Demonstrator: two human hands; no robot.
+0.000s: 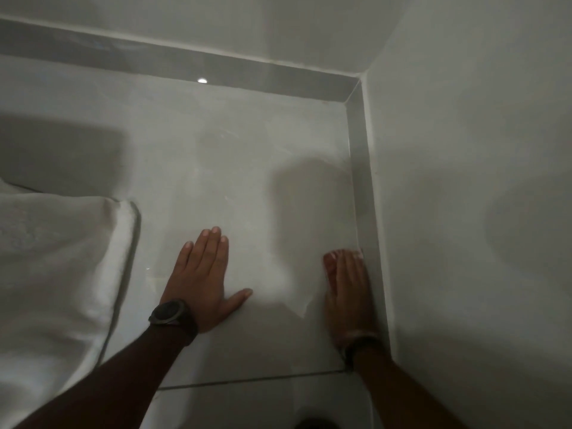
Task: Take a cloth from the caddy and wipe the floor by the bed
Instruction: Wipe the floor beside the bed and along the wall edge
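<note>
Two hands flat on the floor in a wall corner, one white bedcover at the left edge.

Left hand (202, 278) lies palm down on the pale tile floor (247, 168), fingers together and straight, thumb spread, gripping nothing; one dark watch (168, 315) sits on its wrist. Right hand (348, 289) is blurred, pressed flat against the grey skirting (360, 181) at the floor's right edge, one dark band (360, 343) at its wrist; whether a cloth lies under it I cannot tell. Two walls meet at the far right corner. One grout line (247, 381) crosses the floor below both wrists. Bedcover (62, 267) hangs beside the left forearm. No caddy shows.
</note>
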